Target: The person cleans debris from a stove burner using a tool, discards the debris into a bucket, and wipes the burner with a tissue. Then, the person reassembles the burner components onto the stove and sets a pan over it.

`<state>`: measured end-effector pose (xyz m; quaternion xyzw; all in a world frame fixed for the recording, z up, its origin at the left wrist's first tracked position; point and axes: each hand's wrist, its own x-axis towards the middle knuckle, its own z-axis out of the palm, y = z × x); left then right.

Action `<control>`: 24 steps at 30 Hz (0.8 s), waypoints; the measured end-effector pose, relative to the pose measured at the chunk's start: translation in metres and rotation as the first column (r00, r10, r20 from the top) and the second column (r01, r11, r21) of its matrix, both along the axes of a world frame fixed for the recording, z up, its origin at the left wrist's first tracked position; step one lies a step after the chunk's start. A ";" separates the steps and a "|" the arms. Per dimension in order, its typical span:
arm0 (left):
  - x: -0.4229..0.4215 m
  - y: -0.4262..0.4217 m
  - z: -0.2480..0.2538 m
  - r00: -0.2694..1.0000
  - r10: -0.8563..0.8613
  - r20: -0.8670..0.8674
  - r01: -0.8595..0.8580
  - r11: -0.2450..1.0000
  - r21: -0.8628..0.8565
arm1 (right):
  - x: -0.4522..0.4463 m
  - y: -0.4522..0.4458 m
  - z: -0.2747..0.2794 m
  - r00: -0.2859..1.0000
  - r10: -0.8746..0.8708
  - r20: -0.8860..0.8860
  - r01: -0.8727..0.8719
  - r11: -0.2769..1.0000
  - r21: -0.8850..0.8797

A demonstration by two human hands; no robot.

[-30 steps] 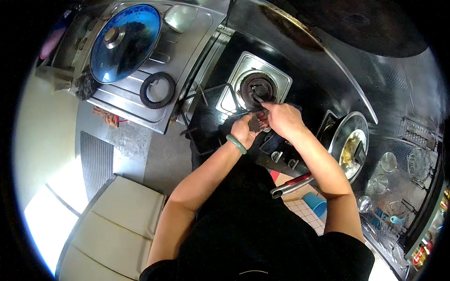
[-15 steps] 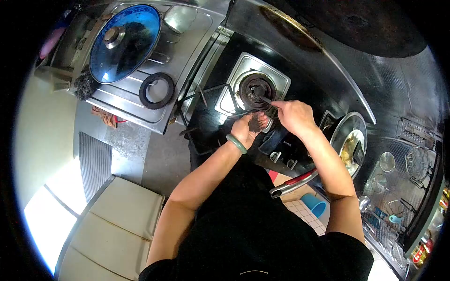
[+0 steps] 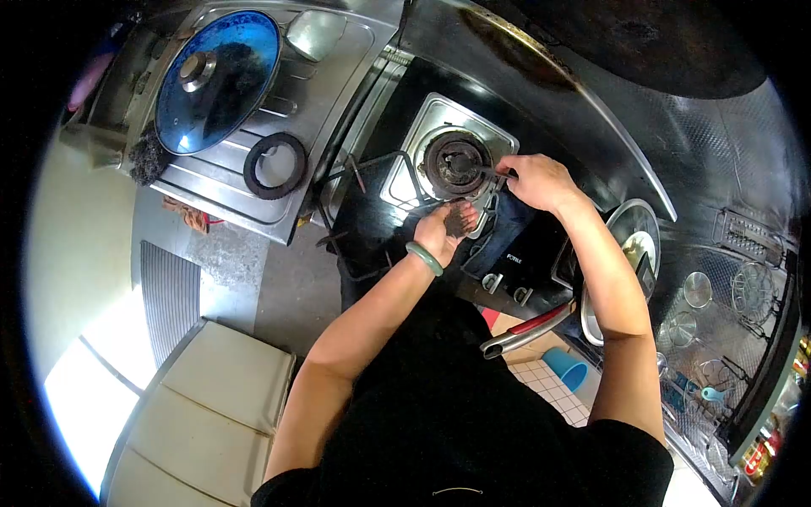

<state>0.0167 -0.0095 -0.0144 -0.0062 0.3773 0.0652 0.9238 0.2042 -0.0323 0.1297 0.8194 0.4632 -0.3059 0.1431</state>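
My right hand [image 3: 541, 181] is closed round the handle of a spoon [image 3: 488, 171]. The spoon's bowl dips into the dark, dirty middle of the gas burner [image 3: 435, 169]. Close by, at the burner's near side, my left hand [image 3: 442, 230] is held palm up with its fingers stretched out. Dark brown crumbs or grime [image 3: 460, 220] cover its palm and fingers. A metal drip plate [image 3: 437, 111] surrounds the burner. The black pan support [image 3: 334, 196] lies off the burner, to the left on the hob.
A black ring [image 3: 253, 169] and a blue-tinted glass lid [image 3: 182, 114] lie on the steel draining board [image 3: 338, 110] at left. A lidded pan [image 3: 591, 313] stands on the right, its red-and-steel handle [image 3: 532, 326] jutting towards my body. A dark scouring pad [image 3: 149, 160] sits at the board's edge.
My right hand has shifted slightly right and up, with the spoon still in the burner. My left hand stays palm up in nearly the same place. The view has shifted slightly.
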 end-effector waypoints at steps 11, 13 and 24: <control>-0.001 0.000 -0.011 0.997 0.028 0.077 -0.027 1.000 -0.013 | 0.003 0.012 -0.002 1.000 -0.023 0.022 0.023 1.000 0.002; 0.000 0.002 -0.005 0.999 0.007 0.034 -0.008 1.000 0.022 | 0.000 0.011 0.004 1.000 0.010 0.004 -0.010 0.999 -0.045; 0.003 0.003 -0.006 1.000 0.013 0.020 -0.013 1.000 -0.015 | 0.030 -0.016 0.007 0.966 -0.094 -0.242 0.149 0.964 0.221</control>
